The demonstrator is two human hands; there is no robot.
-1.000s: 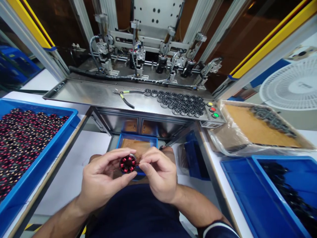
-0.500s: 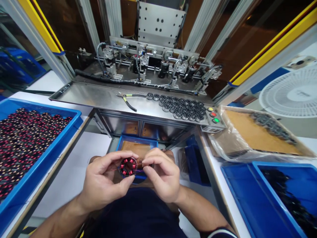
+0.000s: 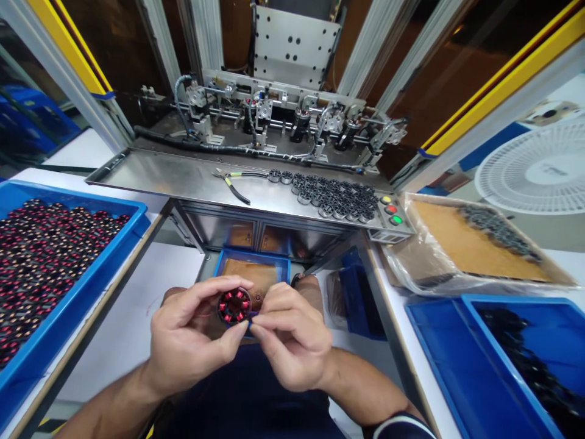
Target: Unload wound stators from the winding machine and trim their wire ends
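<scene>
Between the thumb and fingers of my left hand (image 3: 194,332) is a round motor stator (image 3: 234,306), its ring of red coils facing up toward me. My right hand (image 3: 292,335) is close against its right side, thumb and forefinger pinched together near the rim. What lies between those fingertips is too small to make out, perhaps a wire end. Below both hands, a blue bin (image 3: 287,268) with a brown sheet inside sits low between my knees.
A blue tray (image 3: 144,210) of red-coiled stators stands left. On the metal ledge lie pliers (image 3: 235,186) and many dark rings (image 3: 333,196), beside a button box (image 3: 393,228). At right are a plastic-lined carton (image 3: 439,244), a blue bin (image 3: 439,353) and a fan (image 3: 548,167).
My right hand has moved slightly left and down, its pinched fingertips now at the stator's lower right edge. My left hand still holds the stator in nearly the same place.
</scene>
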